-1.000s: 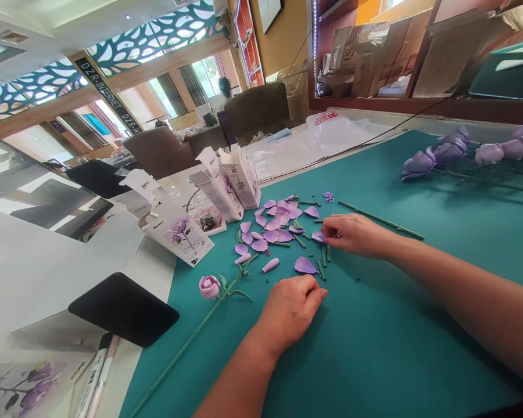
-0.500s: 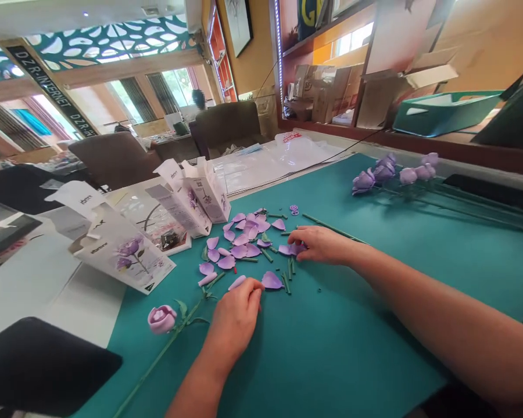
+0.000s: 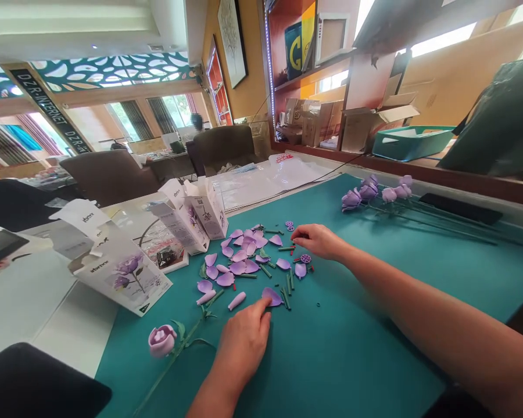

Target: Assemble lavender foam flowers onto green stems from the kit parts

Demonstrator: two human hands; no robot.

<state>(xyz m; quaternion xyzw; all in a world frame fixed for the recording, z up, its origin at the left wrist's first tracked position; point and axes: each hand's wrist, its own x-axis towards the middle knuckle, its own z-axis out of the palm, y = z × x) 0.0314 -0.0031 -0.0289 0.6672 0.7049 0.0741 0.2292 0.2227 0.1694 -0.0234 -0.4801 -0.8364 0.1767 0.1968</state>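
My left hand (image 3: 244, 337) lies low over the green mat, its index finger stretched onto a darker purple petal (image 3: 271, 296), thumb apart from it. Beside that hand are a rolled pale purple petal (image 3: 237, 301) and a partly built artificial rose (image 3: 162, 341) with a leafy green stem. My right hand (image 3: 319, 241) is farther back, fingers bent together; whatever is between the fingertips is hidden. Below its fingertips are small red bits (image 3: 292, 252) and a green tube (image 3: 286, 249). A purple openwork disc (image 3: 305, 259) and a loose petal (image 3: 300, 270) lie nearer.
Many loose petals (image 3: 239, 267) cover the mat's middle. Printed boxes (image 3: 126, 278) stand at left, and finished purple roses (image 3: 368, 190) lie at back right near a black slab (image 3: 459, 208). A dark pad (image 3: 39, 377) occupies the front left corner. A person sits far off.
My right hand has lifted off the petals and moved back, uncovering the openwork disc and red bits. My left hand has shifted right, its index finger now on the darker petal. The view has tilted up.
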